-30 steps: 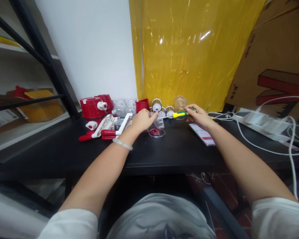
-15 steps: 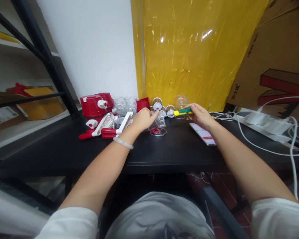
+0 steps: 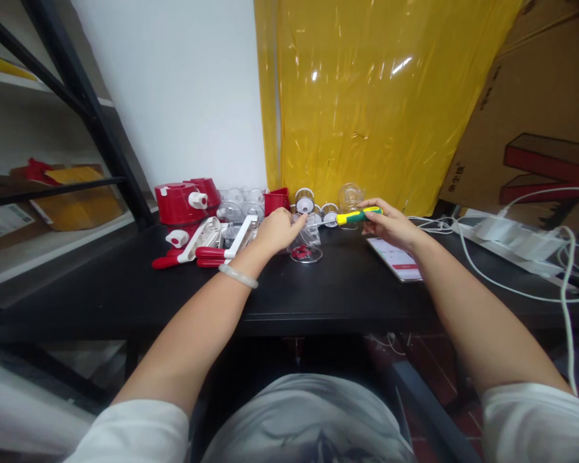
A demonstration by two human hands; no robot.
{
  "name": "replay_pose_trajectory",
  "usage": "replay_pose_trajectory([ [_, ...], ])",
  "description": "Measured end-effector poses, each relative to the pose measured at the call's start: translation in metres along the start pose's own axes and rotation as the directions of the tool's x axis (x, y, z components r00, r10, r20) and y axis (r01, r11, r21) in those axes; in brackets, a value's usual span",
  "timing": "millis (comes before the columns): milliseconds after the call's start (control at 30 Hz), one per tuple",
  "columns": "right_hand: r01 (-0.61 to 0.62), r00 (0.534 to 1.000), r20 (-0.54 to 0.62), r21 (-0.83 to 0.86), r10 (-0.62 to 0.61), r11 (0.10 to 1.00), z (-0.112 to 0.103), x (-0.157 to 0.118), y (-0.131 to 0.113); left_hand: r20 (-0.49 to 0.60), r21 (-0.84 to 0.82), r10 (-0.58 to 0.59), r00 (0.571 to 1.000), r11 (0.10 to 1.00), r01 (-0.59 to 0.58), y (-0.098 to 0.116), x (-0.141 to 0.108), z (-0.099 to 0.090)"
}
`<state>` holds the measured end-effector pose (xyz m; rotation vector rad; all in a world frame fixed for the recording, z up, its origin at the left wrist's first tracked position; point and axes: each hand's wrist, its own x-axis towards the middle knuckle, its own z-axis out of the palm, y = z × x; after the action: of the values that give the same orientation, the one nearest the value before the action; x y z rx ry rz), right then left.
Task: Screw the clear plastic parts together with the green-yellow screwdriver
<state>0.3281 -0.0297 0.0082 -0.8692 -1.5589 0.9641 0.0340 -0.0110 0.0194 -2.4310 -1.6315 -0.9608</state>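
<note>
My right hand grips the back of a screwdriver with a yellow and green handle. Its shaft points left, toward a clear plastic part with a round base and red pieces showing in it. My left hand is closed on the upper portion of this clear part; the fingertips are partly hidden. The screwdriver's tip meets the clear part near my left thumb, though the exact contact is too small to make out. Just behind are small round white-and-clear pieces.
Left on the black table lie red-handled white cranks, with red housings and a red box behind. A phone lies under my right wrist. White cables and a power strip occupy the right side.
The screwdriver handle has turned, showing more yellow at its rear. My right fingers have opened slightly and shifted on it. My left hand and the clear part stay in place.
</note>
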Motion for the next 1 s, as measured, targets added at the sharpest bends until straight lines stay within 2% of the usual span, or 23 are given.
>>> replay_pose_trajectory([
  [133, -0.032, 0.999, -0.007, 0.016, 0.032, 0.999, -0.002, 0.003, 0.002, 0.005, -0.019, 0.007, 1.000, 1.000, -0.007, 0.002, -0.001, -0.002],
  [267, -0.024, 0.998, -0.062, -0.071, 0.019, 0.997, -0.004, 0.007, 0.009, -0.003, -0.034, 0.011, 1.000, 0.999, -0.011, 0.002, -0.001, -0.001],
  [367, -0.023, 0.999, -0.048, -0.122, 0.017, 0.992, -0.004, 0.007, 0.012, -0.001, -0.027, 0.026, 1.000, 0.999, -0.026, 0.001, -0.001, 0.000],
  [533, -0.022, 0.998, -0.063, -0.041, 0.020, 0.999, -0.003, 0.005, 0.011, -0.003, -0.027, 0.032, 0.999, 0.999, -0.032, 0.001, -0.001, 0.000],
  [667, -0.013, 1.000, -0.021, 0.006, 0.013, 1.000, -0.004, 0.006, 0.012, -0.002, -0.027, 0.041, 0.999, 0.999, -0.041, 0.002, -0.002, 0.000],
  [833, -0.025, 0.994, -0.103, -0.044, 0.021, 0.999, -0.004, 0.010, 0.016, -0.007, -0.079, 0.046, 0.999, 0.996, -0.046, -0.003, 0.001, 0.004],
  [1000, -0.031, 0.999, -0.042, -0.122, 0.026, 0.992, -0.006, 0.008, 0.015, -0.017, -0.151, 0.024, 1.000, 0.988, -0.026, -0.009, 0.005, 0.009],
])
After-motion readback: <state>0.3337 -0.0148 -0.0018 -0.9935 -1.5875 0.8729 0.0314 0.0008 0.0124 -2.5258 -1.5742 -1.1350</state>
